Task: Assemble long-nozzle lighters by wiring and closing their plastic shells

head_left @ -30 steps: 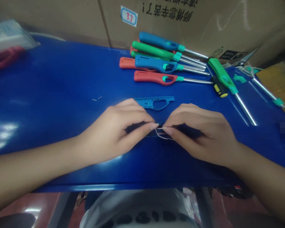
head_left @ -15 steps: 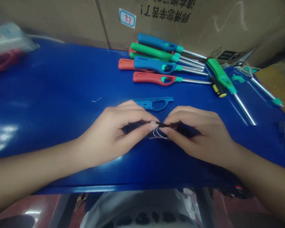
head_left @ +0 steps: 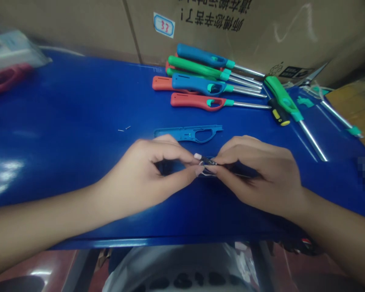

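Note:
My left hand [head_left: 153,170] and my right hand [head_left: 258,172] meet fingertip to fingertip over the blue table [head_left: 63,121]. Both pinch a small dark part with thin white wires [head_left: 207,164] hanging from it. Underneath them a blue piece lies on the table, mostly hidden by the fingers. Just beyond the hands lies an open blue lighter shell half [head_left: 190,133].
A pile of long-nosed lighters [head_left: 207,77] in blue, green and red lies at the back. A green lighter and a black-yellow screwdriver [head_left: 280,111] lie to the right, with more parts [head_left: 337,113] beyond. Two tiny screws [head_left: 124,128] lie left. Cardboard boxes [head_left: 231,24] stand behind.
The fingertips have shifted slightly on the small part; the white wire loop is now more tucked between them. The hands stay in the same spot.

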Demonstrator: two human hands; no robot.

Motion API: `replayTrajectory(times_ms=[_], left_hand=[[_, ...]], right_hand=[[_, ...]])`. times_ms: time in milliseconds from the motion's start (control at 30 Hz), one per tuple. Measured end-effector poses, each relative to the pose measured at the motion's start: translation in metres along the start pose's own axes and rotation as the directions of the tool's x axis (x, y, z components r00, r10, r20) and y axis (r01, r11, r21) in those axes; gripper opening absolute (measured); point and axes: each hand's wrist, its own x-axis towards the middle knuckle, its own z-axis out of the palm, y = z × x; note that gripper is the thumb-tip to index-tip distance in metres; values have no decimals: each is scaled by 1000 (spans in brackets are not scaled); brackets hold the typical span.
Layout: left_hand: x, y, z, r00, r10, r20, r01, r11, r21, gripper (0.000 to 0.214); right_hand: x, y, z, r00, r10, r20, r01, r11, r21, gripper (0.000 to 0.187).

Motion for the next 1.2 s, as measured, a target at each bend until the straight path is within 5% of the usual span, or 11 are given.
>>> replayTrajectory(times_ms=[200,633,933,1200], left_hand=[[0,-1,1,1000,-5,8,5,999,-37,5],[-3,-5,2,980,198,20,-199,979,40,6],[2,-1,-2,996,75,58,-73,997,-34,10],[4,1,-2,991,103,84,-100,994,-49,10]], right_hand=[[0,2,2,998,-56,32,57,998,-40,13],[-1,-2,0,996,-33,83,39,996,-75,19],[-1,-3,0,999,29,18,-30,998,55,13],[-1,-7,-1,997,61,40,-66,989,133,18]])
